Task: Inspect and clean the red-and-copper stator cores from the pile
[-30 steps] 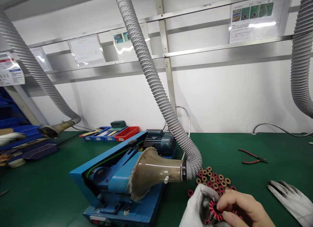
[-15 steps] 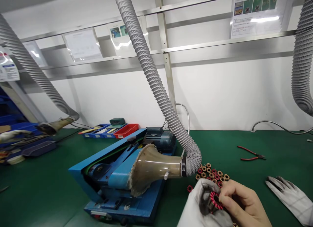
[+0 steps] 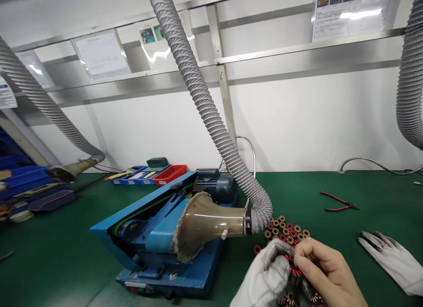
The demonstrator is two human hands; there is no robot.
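In the lower right of the head view, a small red slotted ring with a dark centre sits between my hands. My left hand, in a white glove with dark-stained fingertips, curls round its near left side. Bare, my right hand pinches the ring's upper right edge between thumb and forefinger. A pile of small red and tan slotted rings lies on the table just beyond my fingers. More such rings show below my hands, partly covered by them.
A blue belt sanding machine stands left of my hands, a brown funnel hood and grey hose at its front. Red-handled pliers and a loose white glove lie rightward. Red and blue trays stand behind the machine.
My gloved left fingers have closed further over the ring, and its face has turned and shows less. Rings beneath my hands have come into sight. The view has shifted slightly.
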